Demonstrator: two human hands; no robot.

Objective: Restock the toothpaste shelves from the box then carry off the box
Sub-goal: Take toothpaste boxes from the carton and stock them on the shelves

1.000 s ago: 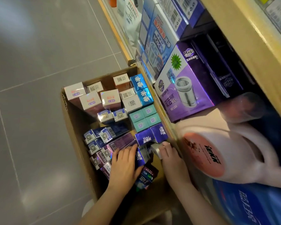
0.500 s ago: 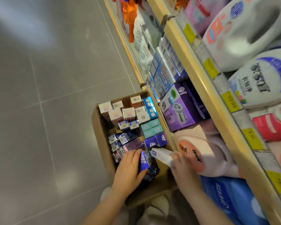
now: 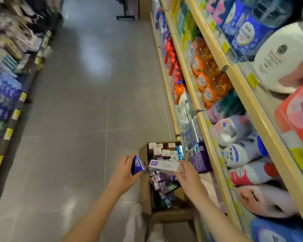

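I note left hand (image 3: pixel 125 169) gripping purple toothpaste carton (image 3: pixel 137 165), right hand (image 3: pixel 186 173) gripping white toothpaste carton (image 3: pixel 164 166), both above cardboard box (image 3: pixel 144 194) on floor, near right shelving (image 3: pixel 217 151).

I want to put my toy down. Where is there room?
The grey tiled floor left of the brown cardboard box is bare. The box itself and the wooden shelves on its right are packed.
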